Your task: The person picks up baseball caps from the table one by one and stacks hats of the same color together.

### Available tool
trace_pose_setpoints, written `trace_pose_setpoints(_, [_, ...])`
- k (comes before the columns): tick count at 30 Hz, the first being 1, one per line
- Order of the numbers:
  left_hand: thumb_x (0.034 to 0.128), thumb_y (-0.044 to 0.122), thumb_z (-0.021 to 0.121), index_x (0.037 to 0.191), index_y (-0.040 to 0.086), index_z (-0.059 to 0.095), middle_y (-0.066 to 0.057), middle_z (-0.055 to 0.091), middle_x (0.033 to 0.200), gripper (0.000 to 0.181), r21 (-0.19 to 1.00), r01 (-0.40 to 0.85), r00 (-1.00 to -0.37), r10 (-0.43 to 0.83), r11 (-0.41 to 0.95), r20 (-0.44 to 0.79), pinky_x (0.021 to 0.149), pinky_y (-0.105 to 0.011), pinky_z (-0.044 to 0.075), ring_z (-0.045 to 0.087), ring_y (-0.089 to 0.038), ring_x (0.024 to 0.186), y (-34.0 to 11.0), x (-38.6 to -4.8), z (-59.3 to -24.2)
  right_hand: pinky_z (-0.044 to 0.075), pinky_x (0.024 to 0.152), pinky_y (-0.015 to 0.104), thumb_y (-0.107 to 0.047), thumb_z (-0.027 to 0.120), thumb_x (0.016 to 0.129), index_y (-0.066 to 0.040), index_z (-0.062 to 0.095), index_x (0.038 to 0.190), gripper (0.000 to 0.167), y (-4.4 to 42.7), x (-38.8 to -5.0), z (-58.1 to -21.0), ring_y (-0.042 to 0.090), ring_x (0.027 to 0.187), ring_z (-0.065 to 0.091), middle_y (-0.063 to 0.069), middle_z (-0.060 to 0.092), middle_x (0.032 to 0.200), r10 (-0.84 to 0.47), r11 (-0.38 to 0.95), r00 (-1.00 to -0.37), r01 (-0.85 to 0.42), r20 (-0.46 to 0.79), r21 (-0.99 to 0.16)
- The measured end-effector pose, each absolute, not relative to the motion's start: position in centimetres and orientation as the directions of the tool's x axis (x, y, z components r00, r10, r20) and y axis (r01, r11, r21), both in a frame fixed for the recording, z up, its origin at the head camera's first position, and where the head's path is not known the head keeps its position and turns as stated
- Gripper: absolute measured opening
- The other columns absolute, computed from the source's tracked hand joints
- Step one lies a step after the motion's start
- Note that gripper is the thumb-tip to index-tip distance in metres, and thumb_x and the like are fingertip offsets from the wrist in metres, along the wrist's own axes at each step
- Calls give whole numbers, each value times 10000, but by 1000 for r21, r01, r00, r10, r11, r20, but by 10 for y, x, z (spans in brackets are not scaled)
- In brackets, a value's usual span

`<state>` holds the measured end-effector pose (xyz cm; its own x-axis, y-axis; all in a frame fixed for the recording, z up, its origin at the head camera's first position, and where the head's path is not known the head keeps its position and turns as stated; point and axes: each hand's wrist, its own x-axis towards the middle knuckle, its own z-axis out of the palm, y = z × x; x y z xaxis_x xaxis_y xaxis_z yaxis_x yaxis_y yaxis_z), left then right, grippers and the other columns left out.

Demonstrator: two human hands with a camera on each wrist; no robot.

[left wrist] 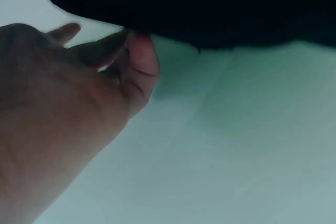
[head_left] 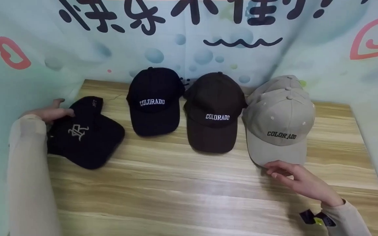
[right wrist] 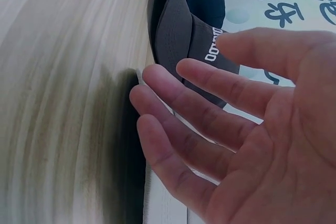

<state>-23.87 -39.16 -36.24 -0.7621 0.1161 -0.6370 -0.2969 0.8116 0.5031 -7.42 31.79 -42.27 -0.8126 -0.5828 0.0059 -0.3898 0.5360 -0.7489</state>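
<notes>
At the left of the table in the head view, my left hand (head_left: pixel 52 113) pinches the edge of a black baseball cap (head_left: pixel 100 141) with a stitched monogram. The left wrist view shows the thumb and a finger meeting at the dark cap's rim (left wrist: pixel 210 30). Behind the monogram, a dark part with small lettering sticks up; whether it belongs to a second cap I cannot tell. My right hand (head_left: pixel 297 178), fingers loosely extended, is at the front of the brim of a beige COLORADO cap (head_left: pixel 277 121). Nothing is gripped in its open palm (right wrist: pixel 273 140).
A navy COLORADO cap (head_left: pixel 154 98) and a dark brown COLORADO cap (head_left: pixel 213 111) stand side by side along the back. More beige caps (head_left: pixel 285 79) are nested behind the front beige one. A printed cloth (head_left: pixel 182 55) surrounds the wood-grain table (head_left: pixel 176 190).
</notes>
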Motion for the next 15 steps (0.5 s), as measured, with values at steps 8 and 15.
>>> trace_pose_setpoints(8, [919,583,510,1410,-226,65,-451,178,1379,1045,395,-144,-807,123,907,-577,1010,-663,194,209,-569,1256,-395,-230,-351,507,808,271,-46,556,974,12,605,1201,239,317,-74,-424,232,933,652,68,677,1037,-587,519,-809,-383,7,-764])
trace_pose_setpoints(15, [969,391,496,1470,-120,117,-364,180,1462,809,555,-155,-871,152,817,-467,1023,-551,269,261,-456,1257,-381,-223,-320,507,806,266,-39,558,970,7,604,1209,248,317,-74,-424,223,928,653,60,677,1040,-586,513,-810,-375,4,-772])
